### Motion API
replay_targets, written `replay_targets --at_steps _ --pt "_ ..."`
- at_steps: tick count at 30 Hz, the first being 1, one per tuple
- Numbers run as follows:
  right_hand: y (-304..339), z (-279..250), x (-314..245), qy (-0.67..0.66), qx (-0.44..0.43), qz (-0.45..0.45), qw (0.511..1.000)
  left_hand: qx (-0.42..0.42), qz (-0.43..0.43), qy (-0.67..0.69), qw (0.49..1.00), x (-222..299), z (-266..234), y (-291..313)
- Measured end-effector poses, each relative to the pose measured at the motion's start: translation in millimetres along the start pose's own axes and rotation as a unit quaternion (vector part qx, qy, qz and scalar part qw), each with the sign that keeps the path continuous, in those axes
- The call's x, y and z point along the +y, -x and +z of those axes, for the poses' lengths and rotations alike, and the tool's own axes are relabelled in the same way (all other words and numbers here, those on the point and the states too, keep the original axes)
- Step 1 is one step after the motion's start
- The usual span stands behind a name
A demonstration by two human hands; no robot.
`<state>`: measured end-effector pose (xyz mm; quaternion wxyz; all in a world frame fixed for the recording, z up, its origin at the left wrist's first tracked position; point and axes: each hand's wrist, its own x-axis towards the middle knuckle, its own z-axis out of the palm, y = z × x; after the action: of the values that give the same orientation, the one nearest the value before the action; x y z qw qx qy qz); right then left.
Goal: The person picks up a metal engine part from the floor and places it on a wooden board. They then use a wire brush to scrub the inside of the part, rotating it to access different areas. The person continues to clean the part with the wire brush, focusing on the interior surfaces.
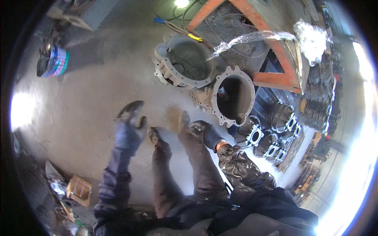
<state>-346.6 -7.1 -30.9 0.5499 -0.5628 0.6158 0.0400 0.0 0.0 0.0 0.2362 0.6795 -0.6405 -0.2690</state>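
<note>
Fingers: left hand (130,128) gloved, fingers (132,108) spread loosely in the air, holding nothing.
Right hand (204,131): gloved, fingers curled, grip unclear, just beside the bell housing (234,96).
Bell housing: on the concrete floor (98,82), its open flange facing up.
Second housing (183,61): behind it, touching.
Shoes (177,118): near the bell housing.

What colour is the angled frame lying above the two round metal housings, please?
The angled frame is orange-red, seen best in the head view.
</note>
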Motion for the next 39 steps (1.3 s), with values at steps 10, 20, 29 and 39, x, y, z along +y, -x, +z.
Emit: replay_targets --at_steps 10,20,29,39 --pt "-137 47 112 -0.423 0.038 -0.059 0.903 -0.178 0.175 -0.261 0.932 35 182 -150" --pt "-220 -12 92 -0.646 0.118 0.220 0.721 -0.391 0.162 -0.262 0.867 -16 326 -246" --pt "-228 21 83 -0.794 0.231 0.218 0.519 -0.447 0.168 -0.257 0.840 -1 313 -260" --pt "-220 73 52 -0.824 0.203 0.238 0.473 -0.433 0.241 -0.278 0.823 42 241 -306"
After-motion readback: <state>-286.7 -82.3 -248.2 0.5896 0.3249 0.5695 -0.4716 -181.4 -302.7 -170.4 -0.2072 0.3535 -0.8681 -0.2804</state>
